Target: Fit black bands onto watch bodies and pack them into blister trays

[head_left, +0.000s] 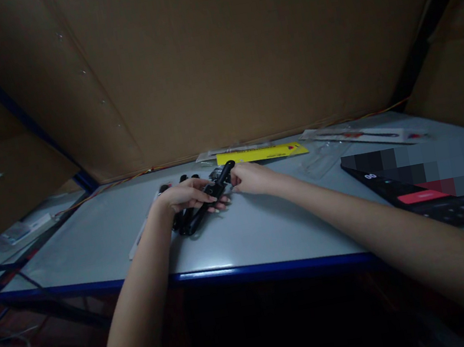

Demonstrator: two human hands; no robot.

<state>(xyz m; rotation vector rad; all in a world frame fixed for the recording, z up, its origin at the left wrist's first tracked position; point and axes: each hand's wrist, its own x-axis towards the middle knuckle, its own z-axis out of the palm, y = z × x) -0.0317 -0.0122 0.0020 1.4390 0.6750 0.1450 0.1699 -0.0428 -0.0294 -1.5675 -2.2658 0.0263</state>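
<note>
My left hand (189, 196) is wrapped round a long black tool (202, 208) that lies slanted on the pale table (92, 246), its lower end resting on the surface. My right hand (250, 177) is closed in a pinch at the tool's upper end (226, 170). Other black handles (182, 178) poke out just behind my left hand. A white strip (140, 240) lies under my left wrist.
A yellow card (262, 154) and clear plastic packets (360, 136) lie along the back by the cardboard wall (211, 57). A black phone (424, 196) with a lit screen sits at the right. The table's blue front edge (253, 269) runs below my arms.
</note>
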